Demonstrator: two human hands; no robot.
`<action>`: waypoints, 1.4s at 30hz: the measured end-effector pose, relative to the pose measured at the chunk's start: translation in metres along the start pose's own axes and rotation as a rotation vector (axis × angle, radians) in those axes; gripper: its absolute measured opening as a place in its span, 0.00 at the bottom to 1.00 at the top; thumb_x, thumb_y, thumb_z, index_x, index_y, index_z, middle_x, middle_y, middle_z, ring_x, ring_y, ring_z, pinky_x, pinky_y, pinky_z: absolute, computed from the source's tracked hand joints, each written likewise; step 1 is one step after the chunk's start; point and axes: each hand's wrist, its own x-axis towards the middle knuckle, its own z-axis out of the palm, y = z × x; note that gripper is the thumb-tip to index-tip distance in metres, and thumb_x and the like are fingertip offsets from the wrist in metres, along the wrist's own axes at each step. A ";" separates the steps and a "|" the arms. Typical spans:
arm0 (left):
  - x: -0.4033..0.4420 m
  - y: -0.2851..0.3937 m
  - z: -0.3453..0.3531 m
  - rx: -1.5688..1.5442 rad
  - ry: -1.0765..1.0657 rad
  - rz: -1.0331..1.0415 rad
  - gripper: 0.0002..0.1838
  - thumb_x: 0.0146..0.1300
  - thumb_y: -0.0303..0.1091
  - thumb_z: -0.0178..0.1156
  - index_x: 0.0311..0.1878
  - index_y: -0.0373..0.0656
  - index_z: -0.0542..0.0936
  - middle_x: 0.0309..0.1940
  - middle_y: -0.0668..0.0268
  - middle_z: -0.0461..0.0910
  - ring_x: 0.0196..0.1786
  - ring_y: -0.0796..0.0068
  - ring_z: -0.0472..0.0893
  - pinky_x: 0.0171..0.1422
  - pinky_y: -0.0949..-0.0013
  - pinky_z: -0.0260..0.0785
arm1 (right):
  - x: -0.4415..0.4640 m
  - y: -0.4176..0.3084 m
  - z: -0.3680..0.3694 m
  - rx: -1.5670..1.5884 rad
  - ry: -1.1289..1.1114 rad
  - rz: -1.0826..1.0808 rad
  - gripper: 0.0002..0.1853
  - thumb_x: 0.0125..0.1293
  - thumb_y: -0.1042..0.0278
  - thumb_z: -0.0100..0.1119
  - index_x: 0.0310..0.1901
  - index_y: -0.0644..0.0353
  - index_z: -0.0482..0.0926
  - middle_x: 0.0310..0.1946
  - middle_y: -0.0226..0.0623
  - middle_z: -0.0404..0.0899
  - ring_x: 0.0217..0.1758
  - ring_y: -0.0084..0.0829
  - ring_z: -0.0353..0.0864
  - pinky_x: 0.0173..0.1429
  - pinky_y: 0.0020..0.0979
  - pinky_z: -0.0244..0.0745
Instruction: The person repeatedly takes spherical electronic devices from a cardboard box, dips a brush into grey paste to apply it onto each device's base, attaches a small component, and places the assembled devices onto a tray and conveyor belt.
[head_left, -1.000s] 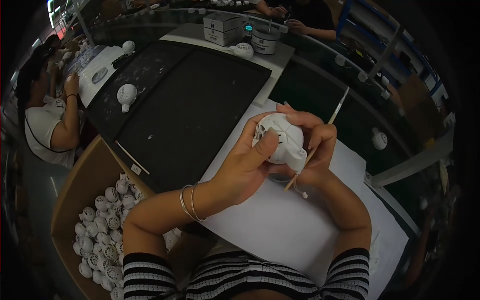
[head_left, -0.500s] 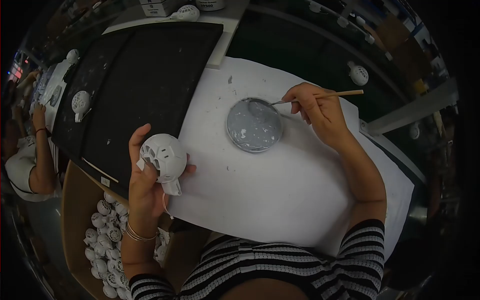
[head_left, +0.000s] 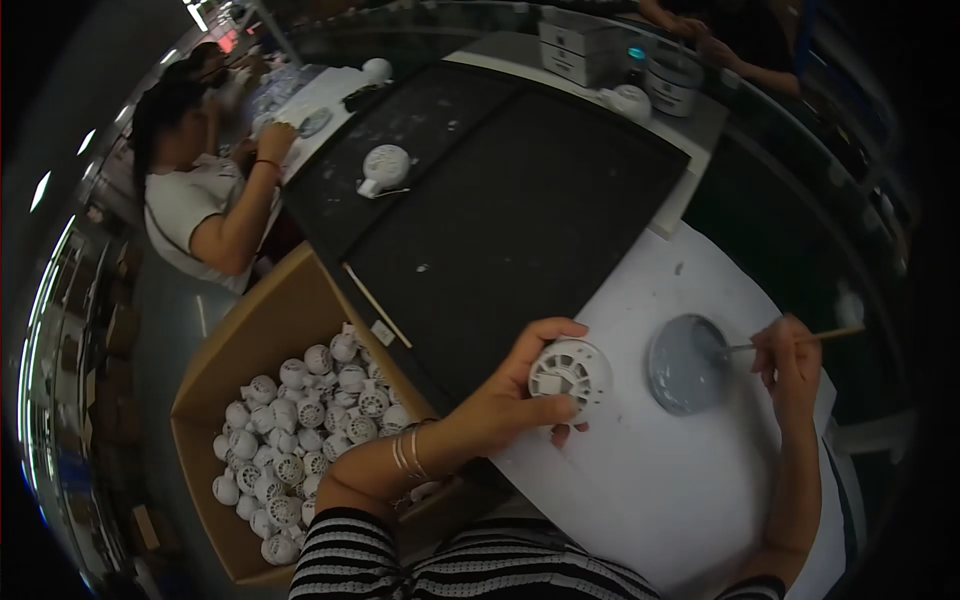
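My left hand (head_left: 530, 393) is wrapped round a round white plastic housing (head_left: 585, 372), its vented face turned up and my thumb on its lower edge. My right hand (head_left: 787, 358) pinches a thin wooden-handled brush (head_left: 830, 334). The brush's tip reaches over the right part of a round dish of grey paste (head_left: 688, 365), which lies on the white sheet (head_left: 640, 480). Motion blur hides whether the tip touches the paste. The housing is just left of the dish, apart from it.
A cardboard box (head_left: 215, 500) at lower left holds several white housings. On the black board (head_left: 500, 200) lie another housing (head_left: 385, 168) and a thin stick (head_left: 376, 305). White boxes (head_left: 580, 50) and a tub (head_left: 673, 85) stand behind. A co-worker (head_left: 205, 205) sits at left.
From both hands at the housing, my right hand has moved away to the dish with the brush. My left hand keeps the housing, now turned vents up. The view has swung.
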 end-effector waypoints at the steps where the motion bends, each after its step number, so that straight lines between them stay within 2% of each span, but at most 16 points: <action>1: 0.000 0.002 0.002 -0.004 -0.015 -0.020 0.33 0.54 0.29 0.58 0.60 0.51 0.53 0.42 0.62 0.70 0.38 0.71 0.77 0.31 0.75 0.72 | 0.002 0.002 -0.001 -0.006 0.025 -0.004 0.22 0.67 0.55 0.41 0.20 0.60 0.72 0.11 0.26 0.66 0.10 0.12 0.60 0.13 0.13 0.52; 4: 0.000 -0.006 0.000 0.035 -0.054 -0.004 0.32 0.56 0.30 0.57 0.61 0.50 0.54 0.37 0.66 0.69 0.34 0.81 0.72 0.31 0.79 0.69 | 0.011 0.000 0.001 0.052 -0.010 0.091 0.23 0.67 0.53 0.41 0.20 0.60 0.72 0.09 0.26 0.64 0.09 0.11 0.59 0.11 0.13 0.51; 9: 0.000 -0.003 0.004 -0.052 0.016 -0.108 0.18 0.63 0.42 0.46 0.54 0.46 0.63 0.32 0.68 0.73 0.31 0.83 0.73 0.26 0.81 0.64 | 0.017 0.004 -0.002 0.089 -0.031 0.173 0.23 0.66 0.50 0.42 0.19 0.58 0.72 0.06 0.24 0.63 0.05 0.12 0.55 0.09 0.13 0.49; 11: 0.002 -0.002 0.004 -0.019 0.010 -0.119 0.23 0.59 0.44 0.52 0.53 0.44 0.61 0.38 0.61 0.72 0.34 0.72 0.78 0.25 0.77 0.70 | 0.020 -0.010 -0.002 0.100 -0.087 0.307 0.23 0.65 0.48 0.44 0.20 0.57 0.72 0.06 0.23 0.63 0.06 0.12 0.56 0.09 0.15 0.48; 17: 0.003 -0.004 0.030 0.097 0.073 -0.127 0.41 0.40 0.28 0.66 0.59 0.49 0.56 0.39 0.62 0.72 0.38 0.67 0.77 0.30 0.72 0.73 | 0.024 -0.006 -0.004 0.126 0.000 0.389 0.23 0.65 0.50 0.44 0.20 0.59 0.73 0.06 0.25 0.64 0.05 0.13 0.57 0.09 0.14 0.50; 22: 0.010 -0.013 0.035 0.059 0.024 -0.171 0.45 0.41 0.30 0.69 0.62 0.48 0.53 0.41 0.63 0.71 0.38 0.69 0.77 0.33 0.72 0.73 | 0.028 -0.015 -0.004 0.304 -0.024 0.465 0.24 0.67 0.53 0.42 0.20 0.61 0.73 0.06 0.26 0.65 0.04 0.12 0.57 0.08 0.12 0.52; 24: 0.014 -0.014 0.036 0.051 0.028 -0.204 0.47 0.41 0.32 0.70 0.63 0.48 0.52 0.42 0.63 0.71 0.39 0.70 0.77 0.34 0.72 0.73 | 0.034 -0.029 -0.007 0.508 -0.071 0.145 0.22 0.66 0.56 0.42 0.24 0.66 0.75 0.07 0.28 0.66 0.06 0.12 0.57 0.08 0.13 0.50; 27: 0.020 -0.015 0.036 0.049 -0.045 -0.201 0.49 0.42 0.39 0.71 0.64 0.47 0.49 0.43 0.64 0.71 0.40 0.73 0.76 0.36 0.74 0.72 | 0.031 -0.053 0.008 0.713 -0.207 0.069 0.21 0.67 0.58 0.41 0.25 0.67 0.75 0.07 0.28 0.67 0.05 0.12 0.58 0.07 0.13 0.50; 29: 0.022 -0.012 0.036 -0.050 -0.132 -0.258 0.44 0.47 0.23 0.65 0.64 0.49 0.47 0.44 0.68 0.67 0.43 0.79 0.72 0.48 0.74 0.70 | 0.021 -0.061 0.025 0.718 -0.264 0.122 0.21 0.68 0.59 0.39 0.24 0.66 0.73 0.08 0.29 0.67 0.04 0.11 0.57 0.07 0.12 0.51; 30: 0.021 -0.014 0.038 -0.051 -0.125 -0.257 0.44 0.47 0.23 0.65 0.64 0.49 0.47 0.44 0.68 0.67 0.43 0.79 0.72 0.48 0.74 0.70 | 0.016 -0.064 0.031 0.713 -0.307 0.173 0.22 0.69 0.59 0.36 0.24 0.65 0.71 0.09 0.30 0.68 0.03 0.11 0.56 0.07 0.11 0.52; 32: 0.020 -0.016 0.040 0.052 -0.090 -0.215 0.52 0.40 0.51 0.69 0.64 0.47 0.48 0.45 0.64 0.70 0.40 0.74 0.76 0.37 0.75 0.70 | 0.009 -0.064 0.036 0.709 -0.374 0.244 0.20 0.68 0.60 0.39 0.24 0.64 0.71 0.10 0.31 0.69 0.05 0.11 0.59 0.09 0.10 0.54; 35: 0.017 -0.011 0.043 0.066 -0.070 -0.233 0.53 0.38 0.53 0.69 0.64 0.47 0.48 0.46 0.64 0.70 0.41 0.74 0.76 0.37 0.74 0.71 | 0.002 -0.056 0.041 0.601 -0.500 0.328 0.17 0.65 0.60 0.45 0.26 0.64 0.73 0.12 0.31 0.71 0.10 0.13 0.64 0.14 0.11 0.58; 38: 0.017 -0.011 0.041 0.081 -0.076 -0.252 0.54 0.38 0.54 0.69 0.64 0.47 0.48 0.46 0.64 0.70 0.41 0.74 0.76 0.37 0.74 0.71 | 0.001 -0.046 0.044 0.425 -0.491 0.124 0.14 0.63 0.60 0.49 0.28 0.63 0.74 0.15 0.32 0.73 0.14 0.15 0.68 0.17 0.14 0.62; 39: 0.017 -0.011 0.041 0.079 -0.075 -0.252 0.54 0.38 0.54 0.69 0.64 0.47 0.48 0.46 0.64 0.70 0.41 0.74 0.76 0.37 0.74 0.71 | 0.005 -0.041 0.046 0.316 -0.476 -0.283 0.14 0.63 0.60 0.49 0.28 0.64 0.75 0.16 0.33 0.73 0.15 0.16 0.69 0.18 0.15 0.63; 41: 0.016 -0.009 0.043 0.054 -0.080 -0.266 0.55 0.37 0.54 0.68 0.64 0.46 0.47 0.46 0.64 0.70 0.41 0.74 0.76 0.37 0.75 0.72 | 0.006 -0.042 0.044 0.196 -0.444 -0.685 0.14 0.63 0.61 0.49 0.28 0.64 0.75 0.18 0.33 0.74 0.16 0.17 0.70 0.18 0.16 0.64; 42: 0.016 -0.009 0.044 0.054 -0.081 -0.265 0.55 0.37 0.54 0.68 0.64 0.46 0.47 0.46 0.64 0.70 0.41 0.74 0.76 0.37 0.75 0.72 | 0.002 -0.049 0.041 0.350 -0.409 -0.553 0.14 0.63 0.62 0.49 0.28 0.64 0.74 0.18 0.33 0.75 0.16 0.17 0.70 0.19 0.15 0.64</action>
